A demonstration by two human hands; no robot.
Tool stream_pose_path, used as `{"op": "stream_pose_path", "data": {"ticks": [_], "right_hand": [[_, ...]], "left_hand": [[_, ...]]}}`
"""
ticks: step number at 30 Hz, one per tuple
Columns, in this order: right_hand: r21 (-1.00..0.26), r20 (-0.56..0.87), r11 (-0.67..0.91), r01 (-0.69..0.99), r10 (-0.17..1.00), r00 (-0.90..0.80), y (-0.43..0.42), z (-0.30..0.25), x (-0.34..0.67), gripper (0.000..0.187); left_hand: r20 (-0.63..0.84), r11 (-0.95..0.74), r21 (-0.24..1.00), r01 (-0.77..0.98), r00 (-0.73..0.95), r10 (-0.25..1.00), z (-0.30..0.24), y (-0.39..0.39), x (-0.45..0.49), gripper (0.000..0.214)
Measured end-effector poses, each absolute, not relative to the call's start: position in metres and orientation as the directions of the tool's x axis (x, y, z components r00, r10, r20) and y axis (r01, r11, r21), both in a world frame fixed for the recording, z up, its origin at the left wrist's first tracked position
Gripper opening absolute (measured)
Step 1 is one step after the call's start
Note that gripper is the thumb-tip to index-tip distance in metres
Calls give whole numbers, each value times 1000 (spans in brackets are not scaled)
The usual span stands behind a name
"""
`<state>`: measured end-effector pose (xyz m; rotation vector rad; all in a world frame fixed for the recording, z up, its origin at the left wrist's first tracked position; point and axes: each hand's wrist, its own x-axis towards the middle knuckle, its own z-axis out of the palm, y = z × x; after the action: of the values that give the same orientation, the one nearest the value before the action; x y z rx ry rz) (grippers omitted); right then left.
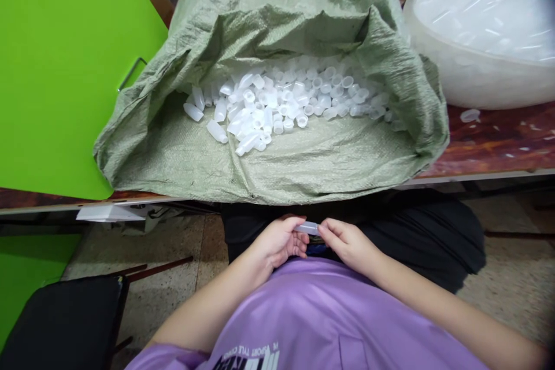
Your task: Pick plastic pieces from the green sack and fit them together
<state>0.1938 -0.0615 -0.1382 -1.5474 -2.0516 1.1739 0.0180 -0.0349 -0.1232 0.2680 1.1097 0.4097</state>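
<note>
Translucent plastic fills your grip as the fingers of your left hand (284,243) and right hand (347,241) pinch opposite ends of a small tube (307,228), held just off the near edge of the tabletop (498,141). Handling of this one piece looks under way, while many loose pieces (264,110) lie in your open green sack (299,170); whether those heaped in the bowl (477,81) are finished cannot be told.

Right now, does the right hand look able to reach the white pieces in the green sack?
Probably yes: the sack gapes toward the right hand, leaving the white pieces exposed, though that hand holds a small tube.
</note>
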Motion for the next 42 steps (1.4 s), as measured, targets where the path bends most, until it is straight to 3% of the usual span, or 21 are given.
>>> {"op": "stream_pose_path", "data": {"ticks": [3, 5, 8, 11, 20, 26, 31, 38, 42], "right_hand": [[-650, -37, 310, 694, 899, -436, -59, -139, 197, 30], [-685, -4, 342, 643, 881, -473, -58, -142, 200, 27], [-904, -110, 104, 414, 880, -463, -60, -152, 199, 30], [-959, -208, -96, 265, 876, -436, -66, -164, 196, 37], [-920, -382, -385, 73, 840, -386, -69, -162, 192, 40], [-780, -558, -622, -66, 740, -375, -78, -166, 179, 43], [-682, -665, -726, -88, 666, -338, -70, -170, 173, 41], [-726, -685, -687, -18, 725, -69, -52, -171, 190, 47], [-774, -631, -624, 101, 774, -49, -50, -154, 215, 32]], "left_hand": [[-792, 880, 450, -150, 389, 471, -123, -36, 18, 30], [-788, 884, 446, -138, 408, 461, -123, -38, 19, 30], [-781, 897, 412, -158, 446, 437, -123, -43, 19, 26], [-774, 904, 384, -189, 467, 426, -127, -47, 20, 21], [-741, 845, 503, -185, 411, 531, -134, -45, 24, 25], [-680, 797, 567, -209, 426, 596, -139, -53, 25, 32], [-686, 757, 598, -262, 320, 653, -152, -54, 26, 27], [-726, 706, 502, -500, 201, 658, -153, -38, 28, 35], [-767, 780, 473, -409, 243, 593, -150, -39, 22, 35]]}}
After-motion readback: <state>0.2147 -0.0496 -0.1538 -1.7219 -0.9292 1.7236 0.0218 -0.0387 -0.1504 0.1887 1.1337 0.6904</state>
